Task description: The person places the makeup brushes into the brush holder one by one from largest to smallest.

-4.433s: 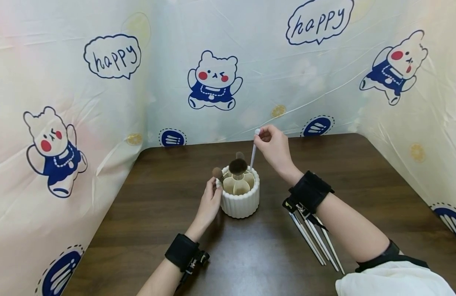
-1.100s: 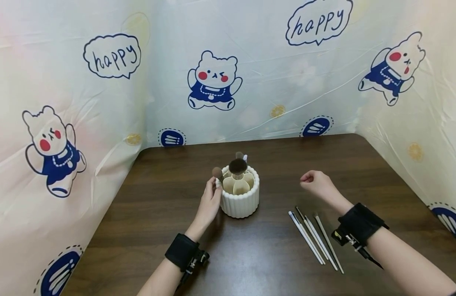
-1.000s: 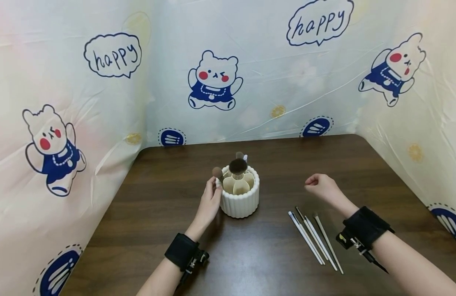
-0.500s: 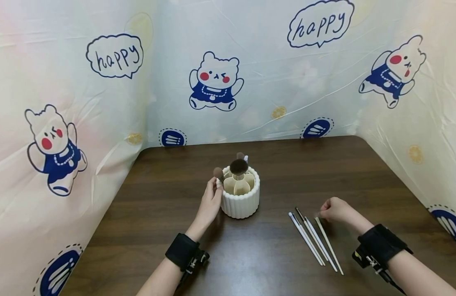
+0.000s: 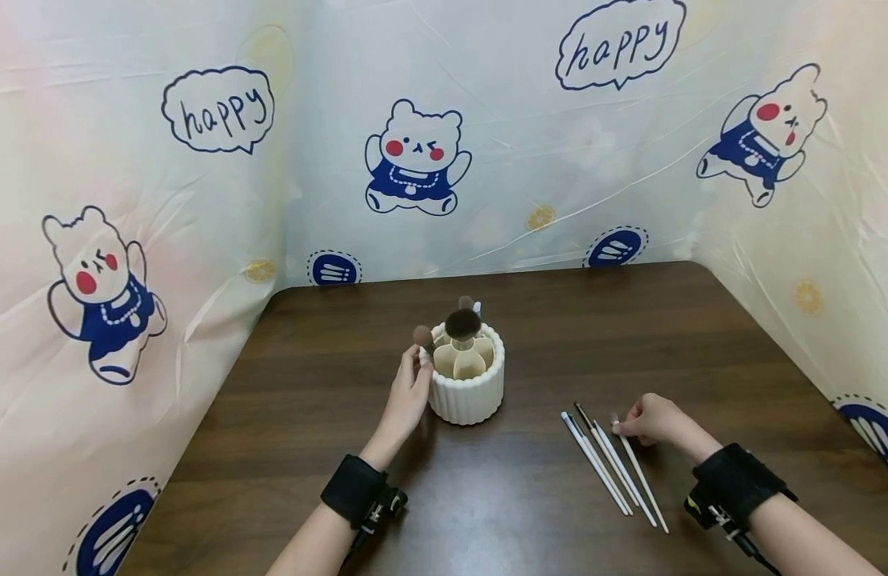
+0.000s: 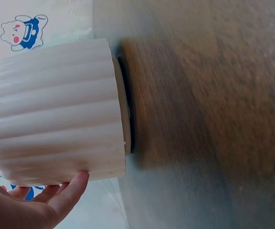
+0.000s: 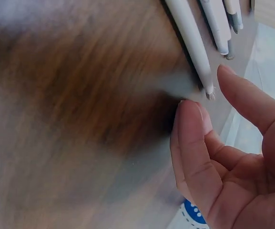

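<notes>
My left hand point(image 5: 406, 394) holds the left side of a white ribbed makeup brush holder point(image 5: 467, 400), thumb near the rim. In the left wrist view its fingertips point(image 6: 81, 179) press the ribbed wall point(image 6: 56, 109). Inside stand a fluffy dark brush point(image 5: 462, 325), a brown-headed brush point(image 5: 422, 336) by the thumb, another behind, and a pale tip point(image 5: 477, 307). My right hand point(image 5: 656, 420) is at the bristle end of the rightmost slim makeup brush point(image 5: 642, 480), lying on the table. In the right wrist view, thumb and fingers stand apart, with that brush's tip point(image 7: 210, 93) showing at the gap.
Several more slim white-handled brushes point(image 5: 595, 462) lie side by side just left of that one on the dark wooden table point(image 5: 307, 360). A pale curtain point(image 5: 516, 144) printed with bears surrounds the table's back and sides.
Earlier my right hand held a slim pale brush upright at the holder; that brush now stands inside. The hand has moved right and nearer, to the lying brushes. My left hand has stayed put.
</notes>
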A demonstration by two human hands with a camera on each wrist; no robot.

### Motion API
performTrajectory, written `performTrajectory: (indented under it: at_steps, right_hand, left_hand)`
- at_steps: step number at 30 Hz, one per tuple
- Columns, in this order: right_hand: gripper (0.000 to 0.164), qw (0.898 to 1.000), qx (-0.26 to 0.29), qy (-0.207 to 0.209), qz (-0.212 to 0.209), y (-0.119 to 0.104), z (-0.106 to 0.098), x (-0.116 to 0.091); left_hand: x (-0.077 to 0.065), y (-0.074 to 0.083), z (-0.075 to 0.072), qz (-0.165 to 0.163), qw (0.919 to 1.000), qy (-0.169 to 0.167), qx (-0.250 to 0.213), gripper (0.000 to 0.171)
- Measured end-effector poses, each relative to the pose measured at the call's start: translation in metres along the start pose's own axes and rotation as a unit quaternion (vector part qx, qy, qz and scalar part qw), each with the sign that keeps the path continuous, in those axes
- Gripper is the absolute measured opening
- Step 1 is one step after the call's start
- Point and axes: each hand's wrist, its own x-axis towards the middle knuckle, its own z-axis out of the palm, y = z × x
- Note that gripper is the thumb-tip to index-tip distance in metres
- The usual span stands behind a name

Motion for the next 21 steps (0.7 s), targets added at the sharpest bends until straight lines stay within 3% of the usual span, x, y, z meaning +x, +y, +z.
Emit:
performTrajectory:
  at_steps: [11,21]
  right_hand:
    - [0.023,1.0,-0.012,0.017,0.007,-0.0011,0.0022,0.0022]
    - [0.017,0.999,0.018,0.019,0.019,0.0005,0.0013,0.0063]
  left_hand:
    - [0.0002,0.0022,-0.0014,-0.008,1.0,-0.001,-0.001,0.055]
    - [-0.0004,0.0014,-0.0003,-0.008,1.0,-0.002,-0.006,0.055]
